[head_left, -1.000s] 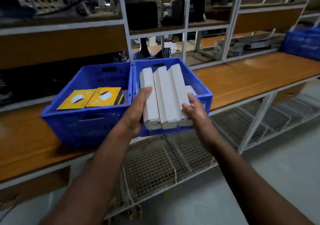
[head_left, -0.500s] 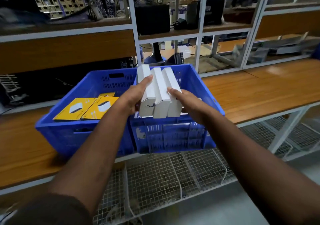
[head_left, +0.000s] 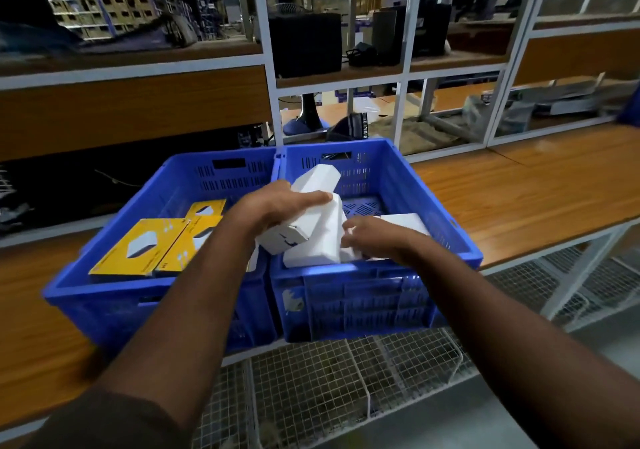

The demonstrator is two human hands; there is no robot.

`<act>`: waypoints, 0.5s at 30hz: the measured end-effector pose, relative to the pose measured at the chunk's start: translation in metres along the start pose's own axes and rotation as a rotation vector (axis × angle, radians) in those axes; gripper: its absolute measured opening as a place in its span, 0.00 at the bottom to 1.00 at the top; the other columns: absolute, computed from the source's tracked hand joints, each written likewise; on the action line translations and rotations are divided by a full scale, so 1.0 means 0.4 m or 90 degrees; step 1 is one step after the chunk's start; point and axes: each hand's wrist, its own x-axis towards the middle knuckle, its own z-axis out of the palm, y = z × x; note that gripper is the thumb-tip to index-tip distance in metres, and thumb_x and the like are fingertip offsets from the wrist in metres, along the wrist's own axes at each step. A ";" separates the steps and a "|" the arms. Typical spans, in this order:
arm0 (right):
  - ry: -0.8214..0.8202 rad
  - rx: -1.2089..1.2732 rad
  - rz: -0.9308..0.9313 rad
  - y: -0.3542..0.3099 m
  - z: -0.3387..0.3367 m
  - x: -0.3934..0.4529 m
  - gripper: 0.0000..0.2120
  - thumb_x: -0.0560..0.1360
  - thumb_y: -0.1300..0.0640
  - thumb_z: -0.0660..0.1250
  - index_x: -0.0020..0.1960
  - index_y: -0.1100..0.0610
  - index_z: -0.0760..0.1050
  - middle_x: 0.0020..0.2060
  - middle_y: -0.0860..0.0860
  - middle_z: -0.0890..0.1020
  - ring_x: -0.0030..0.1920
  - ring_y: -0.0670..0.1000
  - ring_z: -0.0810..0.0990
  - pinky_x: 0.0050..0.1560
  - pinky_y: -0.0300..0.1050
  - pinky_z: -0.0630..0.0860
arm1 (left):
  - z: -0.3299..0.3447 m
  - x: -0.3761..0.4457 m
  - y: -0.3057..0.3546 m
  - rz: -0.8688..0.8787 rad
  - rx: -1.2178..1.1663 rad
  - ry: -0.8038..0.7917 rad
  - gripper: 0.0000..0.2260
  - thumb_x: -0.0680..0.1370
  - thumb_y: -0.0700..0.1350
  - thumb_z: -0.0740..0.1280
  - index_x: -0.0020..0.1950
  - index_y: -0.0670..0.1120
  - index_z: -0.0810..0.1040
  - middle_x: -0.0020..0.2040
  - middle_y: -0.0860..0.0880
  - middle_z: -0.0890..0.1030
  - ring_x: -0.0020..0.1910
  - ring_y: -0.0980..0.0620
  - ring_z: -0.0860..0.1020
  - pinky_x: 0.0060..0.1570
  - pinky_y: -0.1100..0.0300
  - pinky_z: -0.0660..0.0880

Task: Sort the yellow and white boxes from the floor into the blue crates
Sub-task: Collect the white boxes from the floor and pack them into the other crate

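At centre frame my left hand [head_left: 273,206] grips a tilted white box [head_left: 304,213] over the right blue crate [head_left: 450,227], fingers curled across its top. My right hand [head_left: 367,237] pinches the white boxes [head_left: 315,244] lying inside. Yellow boxes [head_left: 138,247] fill the left crate [head_left: 104,289] on the tabletop [head_left: 519,189].

two blue crates [head_left: 381,286], three yellow boxes [head_left: 138,246] (visible)
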 end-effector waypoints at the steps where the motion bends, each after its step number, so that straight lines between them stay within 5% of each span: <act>1: 0.008 -0.119 -0.008 0.002 -0.003 0.007 0.10 0.77 0.55 0.66 0.54 0.60 0.78 0.48 0.57 0.78 0.52 0.58 0.77 0.50 0.48 0.74 | -0.005 0.005 0.002 0.002 0.022 0.002 0.55 0.60 0.77 0.70 0.77 0.46 0.63 0.72 0.44 0.71 0.61 0.41 0.76 0.57 0.46 0.77; 3: 0.047 -0.261 -0.021 0.000 -0.001 0.013 0.17 0.77 0.51 0.67 0.64 0.56 0.77 0.60 0.56 0.78 0.62 0.57 0.74 0.59 0.47 0.71 | -0.015 0.011 0.009 0.023 0.047 0.015 0.52 0.63 0.75 0.70 0.77 0.46 0.64 0.69 0.45 0.72 0.58 0.43 0.77 0.60 0.44 0.76; 5: 0.064 -0.231 -0.019 0.001 0.009 0.022 0.22 0.75 0.53 0.67 0.68 0.54 0.74 0.62 0.54 0.79 0.60 0.56 0.76 0.55 0.44 0.71 | -0.021 0.026 0.012 0.041 0.011 0.027 0.48 0.66 0.73 0.71 0.76 0.46 0.64 0.66 0.45 0.74 0.56 0.44 0.78 0.59 0.43 0.77; 10: 0.027 -0.222 -0.033 -0.007 0.026 0.026 0.08 0.75 0.59 0.63 0.46 0.55 0.81 0.44 0.53 0.80 0.45 0.52 0.75 0.45 0.43 0.69 | 0.004 0.040 0.014 0.042 -0.148 -0.007 0.43 0.70 0.69 0.71 0.76 0.47 0.63 0.54 0.48 0.77 0.48 0.46 0.81 0.45 0.51 0.79; 13: 0.109 -0.102 -0.001 0.003 0.025 0.033 0.10 0.76 0.60 0.63 0.50 0.59 0.82 0.44 0.56 0.84 0.44 0.55 0.80 0.48 0.48 0.77 | 0.039 0.049 0.006 0.040 -0.189 -0.034 0.44 0.70 0.68 0.72 0.76 0.46 0.61 0.55 0.47 0.78 0.46 0.46 0.83 0.39 0.54 0.80; 15: 0.182 0.065 0.024 0.014 0.023 0.038 0.09 0.78 0.60 0.62 0.51 0.56 0.80 0.45 0.57 0.84 0.43 0.55 0.81 0.45 0.49 0.79 | 0.052 0.062 0.004 0.036 -0.201 -0.043 0.48 0.67 0.72 0.72 0.78 0.48 0.58 0.60 0.45 0.77 0.49 0.44 0.83 0.47 0.48 0.83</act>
